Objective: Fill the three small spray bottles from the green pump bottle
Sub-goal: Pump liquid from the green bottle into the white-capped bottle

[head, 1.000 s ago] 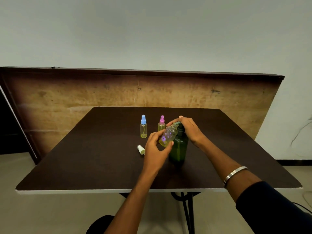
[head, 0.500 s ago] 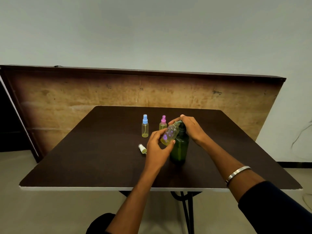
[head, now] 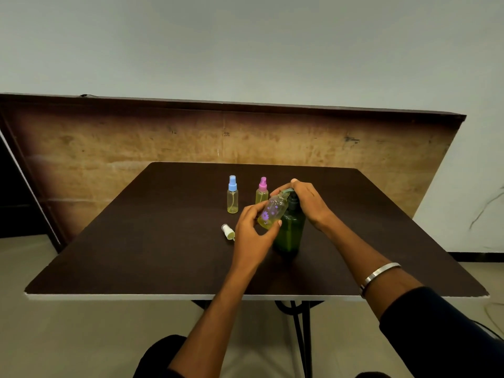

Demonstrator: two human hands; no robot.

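Near the table (head: 136, 257) centre, the left hand (head: 252, 236) still gripped the tilted flowered bottle (head: 272, 211) under the spout; the right hand (head: 308, 200), fingers curled, kept pressing the green pump bottle (head: 289, 233). Filling continued.

Dark table (head: 152, 249) — on it a blue-capped bottle (head: 232, 196), pink-capped bottle (head: 261, 192), loose cap (head: 228, 232), green pump bottle (head: 289, 230).

Tilted flowered bottle (head: 273, 211) at upright green pump bottle's (head: 289, 230) spout.
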